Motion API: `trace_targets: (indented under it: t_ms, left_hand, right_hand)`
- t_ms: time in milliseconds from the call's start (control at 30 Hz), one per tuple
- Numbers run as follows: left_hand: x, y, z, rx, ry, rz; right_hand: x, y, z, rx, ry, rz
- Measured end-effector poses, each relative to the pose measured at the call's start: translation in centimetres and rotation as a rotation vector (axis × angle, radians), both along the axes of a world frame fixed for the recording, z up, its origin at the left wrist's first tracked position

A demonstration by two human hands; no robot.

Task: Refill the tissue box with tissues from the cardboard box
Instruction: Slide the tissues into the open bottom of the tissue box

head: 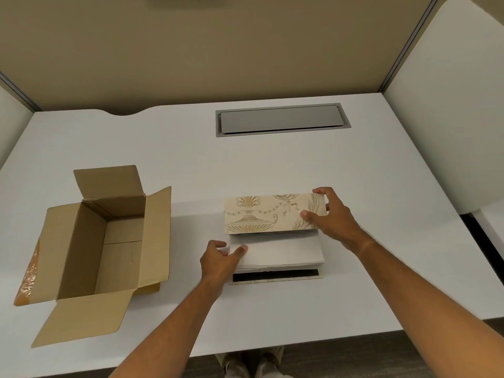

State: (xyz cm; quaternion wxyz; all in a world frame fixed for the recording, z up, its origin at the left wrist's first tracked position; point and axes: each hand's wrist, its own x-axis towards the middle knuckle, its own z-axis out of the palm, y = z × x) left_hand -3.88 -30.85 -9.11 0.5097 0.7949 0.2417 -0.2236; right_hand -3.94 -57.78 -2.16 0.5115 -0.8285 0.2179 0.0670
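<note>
A cream tissue box (275,279) with a gold urn pattern sits at the middle of the white desk, its hinged lid (267,214) raised. A white stack of tissues (281,253) lies inside, rising above the box's front wall. My right hand (330,216) grips the lid's right end, fingers over its far edge and thumb on the patterned face. My left hand (219,259) holds the stack's left end, thumb on top. The brown cardboard box (109,249) stands open to the left, and nothing shows inside it.
The cardboard box's flaps (81,320) spread out toward the desk's front and left edges. A grey cable hatch (282,120) is set flush in the desk at the back. Beige partition walls close the back and sides. My shoes (253,362) show below the front edge.
</note>
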Motion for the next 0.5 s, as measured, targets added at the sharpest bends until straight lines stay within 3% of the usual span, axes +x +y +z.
trace_targets:
  t_ms: [500]
  left_hand:
    - [-0.2,-0.3,-0.1,-0.040,0.013,0.072]
  right_hand:
    - [-2.7,0.2,0.2,0.127,-0.003,-0.028]
